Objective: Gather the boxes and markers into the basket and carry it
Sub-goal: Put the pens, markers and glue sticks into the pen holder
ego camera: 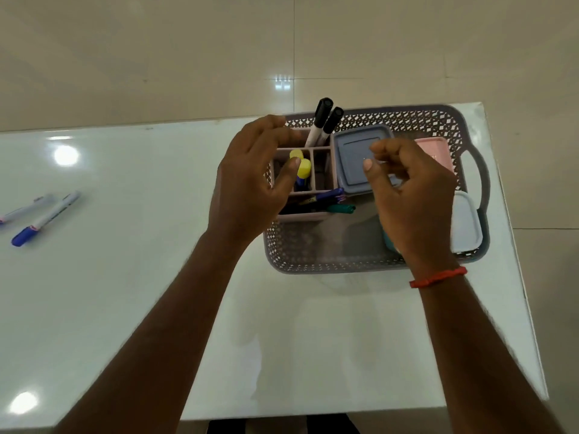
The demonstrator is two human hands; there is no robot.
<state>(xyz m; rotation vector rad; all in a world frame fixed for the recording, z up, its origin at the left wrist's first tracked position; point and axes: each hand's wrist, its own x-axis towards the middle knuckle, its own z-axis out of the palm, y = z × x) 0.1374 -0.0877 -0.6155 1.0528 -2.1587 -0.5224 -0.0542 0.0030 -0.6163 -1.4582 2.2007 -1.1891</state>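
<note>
Basket (pixel 438 119) crowded; open table (pixel 125 277) around two stray markers (pixel 44 217).

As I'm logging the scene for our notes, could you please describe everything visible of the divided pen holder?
The pen holder is a pale pinkish-grey plastic organiser with square compartments, standing in the basket's left part beside the blue-grey lidded box. Two black-capped markers stand in a rear cell, yellow-capped ones in a middle cell, purple and green pens in the front. The left hand hovers over its left side; contact is unclear.

Both forearms reach toward 12 o'clock. Left hand (pixel 250 186) loosely spread, thumb toward 2 o'clock. Right hand (pixel 413 202) half-curled, empty, red thread band (pixel 438 277) at wrist.
</note>
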